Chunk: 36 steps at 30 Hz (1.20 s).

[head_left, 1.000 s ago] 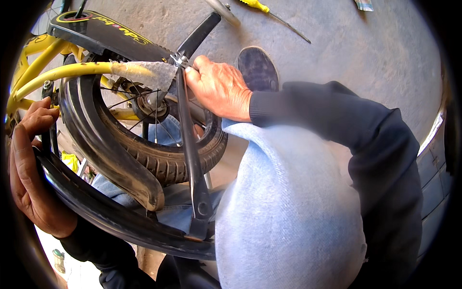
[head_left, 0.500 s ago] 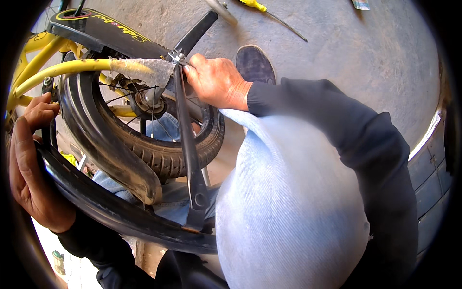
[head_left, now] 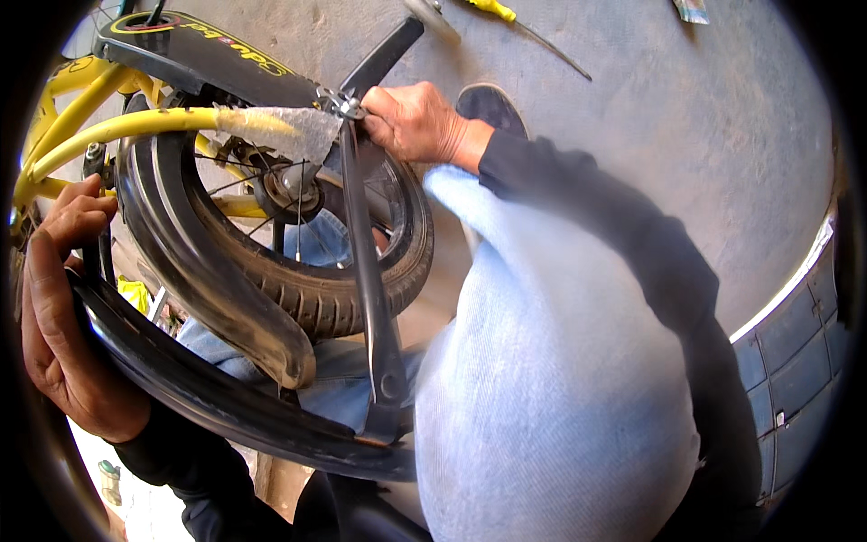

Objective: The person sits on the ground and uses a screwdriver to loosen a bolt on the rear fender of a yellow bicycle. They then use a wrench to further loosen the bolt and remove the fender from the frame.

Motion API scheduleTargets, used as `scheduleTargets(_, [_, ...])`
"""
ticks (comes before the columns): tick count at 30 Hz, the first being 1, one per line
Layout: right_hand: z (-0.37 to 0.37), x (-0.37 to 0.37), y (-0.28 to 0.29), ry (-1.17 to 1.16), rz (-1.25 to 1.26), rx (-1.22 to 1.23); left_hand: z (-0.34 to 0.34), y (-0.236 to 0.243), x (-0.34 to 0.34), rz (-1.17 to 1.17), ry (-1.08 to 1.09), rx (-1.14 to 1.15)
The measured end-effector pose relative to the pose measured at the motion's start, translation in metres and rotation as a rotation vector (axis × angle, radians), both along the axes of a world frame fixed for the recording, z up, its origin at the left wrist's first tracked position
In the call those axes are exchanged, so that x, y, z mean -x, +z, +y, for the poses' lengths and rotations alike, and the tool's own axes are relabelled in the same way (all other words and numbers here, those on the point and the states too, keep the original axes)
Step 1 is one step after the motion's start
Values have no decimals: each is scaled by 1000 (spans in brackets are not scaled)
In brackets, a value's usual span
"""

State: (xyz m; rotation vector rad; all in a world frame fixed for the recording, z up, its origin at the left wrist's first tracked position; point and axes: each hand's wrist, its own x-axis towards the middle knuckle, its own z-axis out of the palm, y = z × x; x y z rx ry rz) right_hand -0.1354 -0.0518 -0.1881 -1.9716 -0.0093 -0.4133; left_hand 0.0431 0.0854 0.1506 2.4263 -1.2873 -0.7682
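Note:
A small bicycle with a yellow frame (head_left: 117, 131) lies tilted before me. Beside its rear tyre (head_left: 352, 307) runs a dusty black mudguard (head_left: 212, 280). My right hand (head_left: 424, 122) pinches closed at the upper end of a flat black strut (head_left: 364, 262), right at a shiny metal fitting (head_left: 341, 102). What the fingertips grip there is partly hidden. The strut's lower end meets a long curved black bar (head_left: 226, 397). Around the upper left end of that bar my left hand (head_left: 77, 348) is closed, close to a bolt on the frame.
A black chain guard (head_left: 212, 56) and a crank arm (head_left: 388, 54) lie beyond the wheel. On the concrete floor is a yellow-handled screwdriver (head_left: 546, 43). My denim-covered knee (head_left: 551, 361) rises at the right, with a dark shoe (head_left: 492, 107) past it. Grey tiles (head_left: 795, 361) edge the far right.
The view has shifted slightly, so the bicycle and floor items sit a little farther right. My right wrist and forearm have turned a little. Both hands keep their places on the bicycle.

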Motion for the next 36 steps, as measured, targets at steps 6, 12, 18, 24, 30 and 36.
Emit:
scheduleTargets(6, [-3,7,7,31,142,-15,-4,2,0,-55,-35,-51])
scheduleTargets(12, [-19,18,17,24,247,-110,-23,2,10,-59,14,-65])
scheduleTargets(18, [-28,24,23,-26,478,-156,-21,1,11,-1,85,-24])
scheduleTargets(24, [-35,21,60,186,595,-405,-20,4,12,-26,58,-87])
scheduleTargets(30, [-42,19,79,376,445,-259,-12,6,6,-12,19,-104])
scheduleTargets(36, [-43,14,88,447,349,-91,-11,16,-1,-39,-39,-221])
